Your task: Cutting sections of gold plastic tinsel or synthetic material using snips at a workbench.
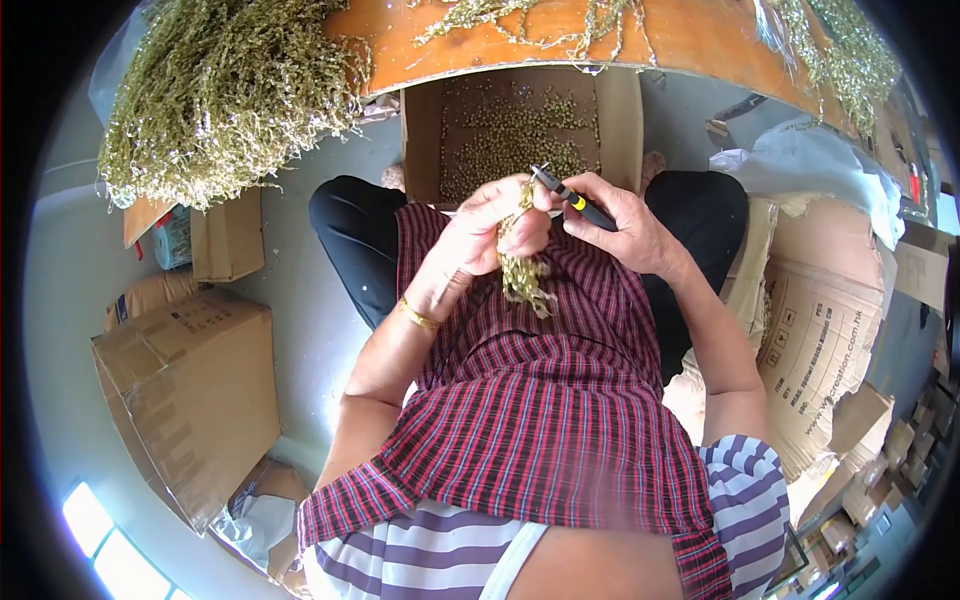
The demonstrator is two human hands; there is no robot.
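Just above the frame's centre, the left hand (490,228) has its fingers curled around a bunch of gold beaded strands (527,282), hiding its middle. To the right, the right hand (640,228) wraps the grips of black-and-yellow pliers (588,209); whether their small tips bite a strand is hard to make out. At upper centre, the orange tabletop (400,38) covers the far end of a carton (622,135) holding gold beads. The top edge crops a strand heap (230,95) at upper left.
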